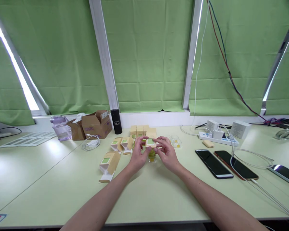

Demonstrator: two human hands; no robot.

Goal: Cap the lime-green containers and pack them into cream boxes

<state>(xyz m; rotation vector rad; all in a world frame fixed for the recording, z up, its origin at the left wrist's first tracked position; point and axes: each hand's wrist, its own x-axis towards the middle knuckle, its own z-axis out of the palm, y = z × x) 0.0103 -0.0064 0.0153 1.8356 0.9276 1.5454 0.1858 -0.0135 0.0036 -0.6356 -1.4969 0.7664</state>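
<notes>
Left of the small glass jar (pixel 152 157) lies an open carton (pixel 109 162), while just above or behind the jar the left hand (pixel 139 154) and right hand (pixel 167 154), fingers half-curled, pinch a green-fronted box (pixel 151 141) between them, with upright boxes (pixel 139 130) behind the jar and a black tumbler (pixel 116 121) beyond, to its left.

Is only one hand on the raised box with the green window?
No, the left hand and the right hand both have fingers on that raised box.
</notes>
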